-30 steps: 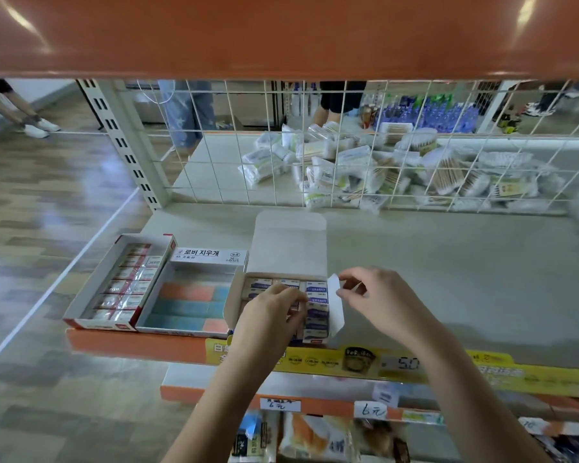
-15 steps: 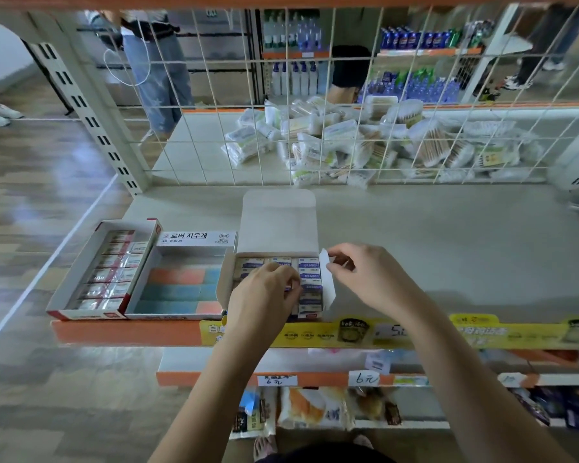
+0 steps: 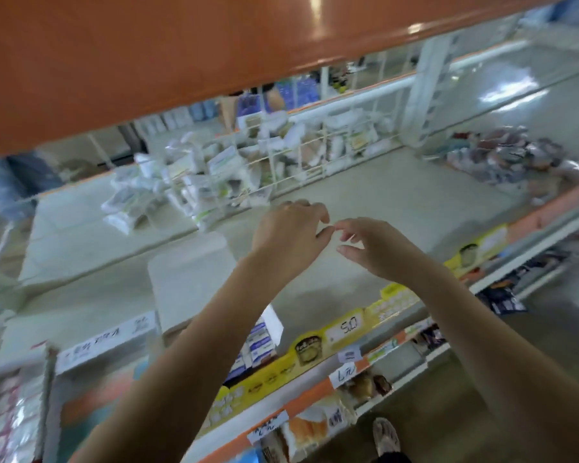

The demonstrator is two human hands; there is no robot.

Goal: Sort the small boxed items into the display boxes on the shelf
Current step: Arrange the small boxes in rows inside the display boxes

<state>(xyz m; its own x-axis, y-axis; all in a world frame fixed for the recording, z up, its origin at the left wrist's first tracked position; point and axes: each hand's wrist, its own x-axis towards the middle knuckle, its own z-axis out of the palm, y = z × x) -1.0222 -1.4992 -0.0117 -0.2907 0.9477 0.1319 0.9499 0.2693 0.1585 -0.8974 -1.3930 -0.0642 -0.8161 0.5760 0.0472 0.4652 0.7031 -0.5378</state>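
The left hand (image 3: 286,233) and right hand (image 3: 375,247) meet fingertip to fingertip above the bare shelf (image 3: 398,202); blur hides whether they pinch anything. The open display box (image 3: 188,279) of small boxes (image 3: 259,340) sits below, near the front edge. The best course is probably to lower the hands and seat each item square.

Bright, even overhead light, with glare streaks on the orange shelf edge (image 3: 181,55) at 12 o'clock and on the glossy floor (image 3: 515,91) toward 2 o'clock. Heavy motion blur smears everything, worst at 9 o'clock; lines bow at the edges. Shadows are soft, perhaps under the forearms.
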